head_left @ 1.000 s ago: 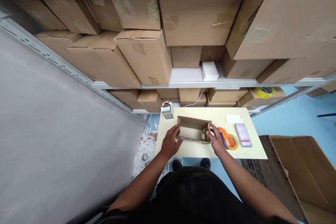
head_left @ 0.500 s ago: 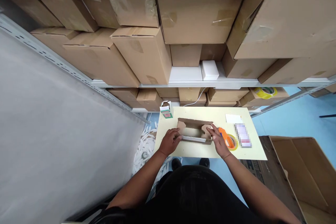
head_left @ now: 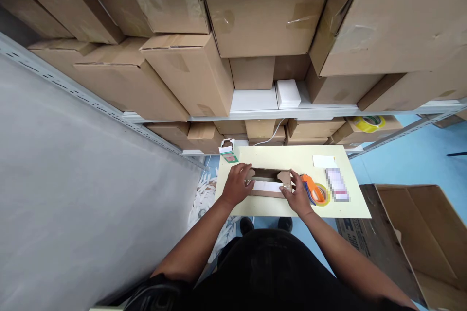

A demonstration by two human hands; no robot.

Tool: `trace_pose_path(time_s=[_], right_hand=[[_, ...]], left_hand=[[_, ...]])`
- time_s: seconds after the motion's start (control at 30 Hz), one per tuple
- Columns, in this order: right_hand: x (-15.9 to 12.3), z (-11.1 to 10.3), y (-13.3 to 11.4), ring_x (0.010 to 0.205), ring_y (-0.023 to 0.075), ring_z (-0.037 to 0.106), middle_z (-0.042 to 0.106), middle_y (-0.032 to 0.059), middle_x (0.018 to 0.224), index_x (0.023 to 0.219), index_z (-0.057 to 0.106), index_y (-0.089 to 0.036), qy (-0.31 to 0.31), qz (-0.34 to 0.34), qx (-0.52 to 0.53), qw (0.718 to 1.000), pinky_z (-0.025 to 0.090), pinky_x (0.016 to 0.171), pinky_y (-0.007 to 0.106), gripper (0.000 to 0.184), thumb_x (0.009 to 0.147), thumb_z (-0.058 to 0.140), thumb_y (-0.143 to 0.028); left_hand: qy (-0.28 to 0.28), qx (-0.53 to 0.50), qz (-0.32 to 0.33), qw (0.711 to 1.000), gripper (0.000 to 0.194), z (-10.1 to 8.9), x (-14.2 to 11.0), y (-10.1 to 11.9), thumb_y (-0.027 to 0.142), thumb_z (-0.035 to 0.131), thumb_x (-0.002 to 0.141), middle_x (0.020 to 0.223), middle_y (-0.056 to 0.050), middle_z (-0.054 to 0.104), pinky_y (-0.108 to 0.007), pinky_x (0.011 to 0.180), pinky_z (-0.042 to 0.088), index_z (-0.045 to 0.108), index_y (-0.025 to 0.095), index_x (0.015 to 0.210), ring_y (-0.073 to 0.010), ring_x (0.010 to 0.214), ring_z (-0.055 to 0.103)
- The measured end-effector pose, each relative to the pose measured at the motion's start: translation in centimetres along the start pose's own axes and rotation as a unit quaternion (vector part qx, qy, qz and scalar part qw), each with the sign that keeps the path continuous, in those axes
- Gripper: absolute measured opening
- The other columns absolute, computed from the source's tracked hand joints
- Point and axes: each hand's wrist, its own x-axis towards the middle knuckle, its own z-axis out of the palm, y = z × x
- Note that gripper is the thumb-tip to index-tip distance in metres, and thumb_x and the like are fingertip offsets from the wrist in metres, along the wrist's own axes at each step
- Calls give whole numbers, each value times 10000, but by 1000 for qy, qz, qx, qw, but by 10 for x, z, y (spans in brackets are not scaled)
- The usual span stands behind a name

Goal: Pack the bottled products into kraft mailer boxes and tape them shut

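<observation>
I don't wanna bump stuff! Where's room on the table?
Behind the open box, right of the white-green carton; also a thin strip in front of the box. Crowded at right: orange tape dispenser, white card, pixelated item.

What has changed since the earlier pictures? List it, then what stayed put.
The small box's end flaps have been folded inward, and its near side, with a white strip, has tipped away from the person, narrowing the opening. The left hand and right hand still hold its ends. The orange tape dispenser and green-and-white carton stayed put.
</observation>
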Motion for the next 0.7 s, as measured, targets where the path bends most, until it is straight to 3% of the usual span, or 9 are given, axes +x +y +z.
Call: trace_pose_path(time_s=[0.13,0.27,0.33,0.43,0.5,0.57,0.7], right_hand=[[0,1,-2,1295,333,605,532,184,1509,1605,306,-245,5,3,-12,1000,550,1034,532,887,875,708,-545],[-2,1,-5,1276,330,613,547,196,1488,1616,299,-225,-2,3,-21,1000,552,1022,512,895,885,695,-558],[-6,-5,0,1292,322,597,543,183,1493,1595,342,-226,12,-17,-36,999,536,1042,512,807,922,641,-558],[-18,-27,27,1283,338,585,617,174,1395,1428,556,-203,69,-49,-126,988,475,1098,544,575,972,531,-552],[-27,-44,52,1270,381,574,684,179,1253,1271,663,-195,86,-39,-238,967,429,1113,588,504,950,530,-559],[-33,-58,77,1225,410,584,675,205,1250,1216,684,-192,87,20,-347,933,462,1026,617,482,940,506,-545],[-32,-65,102,1130,416,601,690,233,1182,1066,728,-182,19,130,-482,866,492,873,599,453,932,489,-542]], left_hand=[[-18,15,-14,1000,353,5,-21,3,279,648,927,1219,-113,617,-498,1051,483,659,233,1277,-304,1174,554],[-26,29,-9,999,284,14,-36,2,273,588,970,1179,-110,661,-531,1089,435,697,236,1229,-315,1195,545],[-25,22,-4,999,282,18,-37,-1,277,557,988,1168,-109,670,-537,1111,424,705,237,1225,-313,1223,537],[-28,7,4,1000,294,23,-34,-6,281,539,999,1162,-113,674,-533,1109,440,708,236,1236,-307,1234,536],[-25,5,8,1000,297,26,-34,-10,277,542,998,1161,-115,673,-531,1110,445,708,232,1241,-309,1242,530],[-18,6,11,1000,299,28,-34,-12,268,541,997,1172,-117,669,-530,1113,447,706,227,1243,-310,1248,524],[-3,15,21,1000,297,31,-37,-12,257,531,1001,1175,-117,661,-522,1111,453,701,214,1240,-304,1236,526]])
